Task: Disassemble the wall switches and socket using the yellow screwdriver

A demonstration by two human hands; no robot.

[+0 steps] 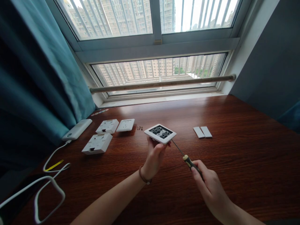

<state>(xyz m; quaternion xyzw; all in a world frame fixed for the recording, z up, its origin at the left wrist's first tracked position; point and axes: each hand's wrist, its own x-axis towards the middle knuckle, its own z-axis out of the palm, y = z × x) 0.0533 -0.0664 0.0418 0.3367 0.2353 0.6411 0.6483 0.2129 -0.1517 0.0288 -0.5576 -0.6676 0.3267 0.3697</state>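
Note:
My left hand (155, 156) is closed on a white wall switch panel (152, 133), lifted above the table with its black inner part facing up. A screwdriver (192, 165) with a dark and yellowish handle is gripped in my right hand (209, 184). Its thin shaft slants up to the left, and the tip meets or passes under the panel's right edge; contact is hidden. Several small screws (140, 128) lie on the table to the left of the panel. Two white rectangular plates (202, 132) rest side by side to the right.
Two white mounting boxes (97, 143) and a white socket panel (125, 125) sit at the left on the brown table (243, 137). Further left, a white power bank (77, 129) has a white cable (50, 156) with a yellow tag. A curtain and window border the table.

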